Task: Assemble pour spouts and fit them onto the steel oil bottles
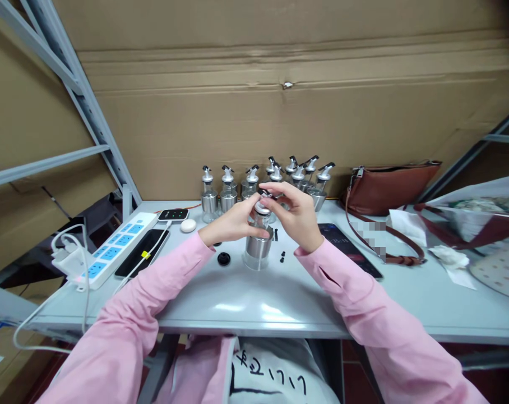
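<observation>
While standing upright mid-table [246, 303], bottle [258, 247] steadied near its neck by left hand [231, 224], fingers curled and pinching. Right hand [294, 216] pinching black-tipped spout cap [263, 205] on top, seemingly for seating or turning. Glass body, brushed-steel sleeve; matching bottles [254, 182] grouped behind; small black plug [223, 258] just beside.
</observation>
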`<state>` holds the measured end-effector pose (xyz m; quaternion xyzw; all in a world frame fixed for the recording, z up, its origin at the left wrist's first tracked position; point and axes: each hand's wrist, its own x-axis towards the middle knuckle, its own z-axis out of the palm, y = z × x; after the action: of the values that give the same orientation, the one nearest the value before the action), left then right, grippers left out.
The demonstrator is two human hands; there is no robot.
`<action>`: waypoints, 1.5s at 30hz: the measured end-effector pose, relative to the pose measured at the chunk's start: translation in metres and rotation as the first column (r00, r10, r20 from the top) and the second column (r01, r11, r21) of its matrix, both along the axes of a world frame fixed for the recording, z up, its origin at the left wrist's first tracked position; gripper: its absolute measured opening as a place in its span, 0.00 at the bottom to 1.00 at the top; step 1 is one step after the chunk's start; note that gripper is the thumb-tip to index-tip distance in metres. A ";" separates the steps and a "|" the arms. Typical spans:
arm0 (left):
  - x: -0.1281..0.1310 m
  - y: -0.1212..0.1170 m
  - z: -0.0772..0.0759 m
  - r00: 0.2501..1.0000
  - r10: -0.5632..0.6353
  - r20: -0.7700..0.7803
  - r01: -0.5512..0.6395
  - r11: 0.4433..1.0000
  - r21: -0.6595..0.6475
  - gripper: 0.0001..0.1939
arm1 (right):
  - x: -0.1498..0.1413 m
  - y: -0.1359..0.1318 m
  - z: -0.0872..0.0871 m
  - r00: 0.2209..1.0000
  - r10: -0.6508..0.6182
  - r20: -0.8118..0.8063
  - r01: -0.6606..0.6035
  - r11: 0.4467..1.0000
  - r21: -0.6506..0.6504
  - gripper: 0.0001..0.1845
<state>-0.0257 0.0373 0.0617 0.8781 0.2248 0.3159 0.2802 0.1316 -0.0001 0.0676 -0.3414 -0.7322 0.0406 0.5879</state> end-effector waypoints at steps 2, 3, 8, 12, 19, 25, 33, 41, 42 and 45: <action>0.000 -0.001 0.001 1.000 -0.010 -0.004 0.010 1.000 -0.001 0.31 | 0.000 0.000 0.000 1.000 -0.023 0.018 0.023 1.000 0.007 0.11; 0.000 -0.002 0.002 1.000 -0.013 -0.008 0.013 1.000 0.001 0.31 | 0.000 0.000 0.000 0.999 -0.031 0.021 0.030 0.999 0.013 0.11; 0.000 -0.002 0.003 0.999 0.007 -0.040 -0.006 1.000 0.026 0.25 | -0.001 -0.003 -0.005 0.999 -0.037 0.026 0.036 0.999 0.039 0.11; -0.001 0.000 0.001 0.998 0.021 -0.056 -0.019 0.999 0.032 0.22 | -0.003 -0.005 -0.009 0.999 -0.034 0.024 0.034 0.999 0.031 0.11; -0.001 0.003 0.001 0.999 0.029 0.042 -0.030 0.999 0.025 0.22 | 0.008 0.002 -0.021 0.997 -0.048 -0.067 0.051 0.997 0.054 0.14; -0.037 0.018 0.040 0.943 0.130 0.306 -0.143 0.990 0.019 0.26 | 0.028 0.017 -0.034 0.907 -0.120 -0.404 0.153 0.987 0.050 0.11; -0.100 0.055 0.056 0.827 0.434 0.357 -0.520 0.832 0.195 0.23 | 0.027 0.020 -0.039 0.916 -0.141 -0.376 0.164 0.986 0.029 0.08; -0.097 0.097 0.015 0.748 0.602 0.277 -0.643 0.761 0.083 0.25 | 0.028 0.015 -0.038 0.951 -0.128 -0.283 0.158 0.984 0.084 0.10; -0.096 0.098 0.011 0.748 0.606 0.270 -0.646 0.758 0.088 0.24 | 0.029 0.014 -0.039 0.958 -0.126 -0.259 0.151 0.985 0.081 0.10; -0.091 0.100 0.001 0.744 0.625 0.236 -0.658 0.746 0.099 0.23 | 0.029 0.014 -0.042 0.973 -0.111 -0.201 0.123 0.991 0.049 0.09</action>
<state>-0.1168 0.1378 0.0626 0.7337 0.4577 0.4932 0.0952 0.1610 0.0136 0.0258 -0.3599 -0.6496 0.0173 0.6695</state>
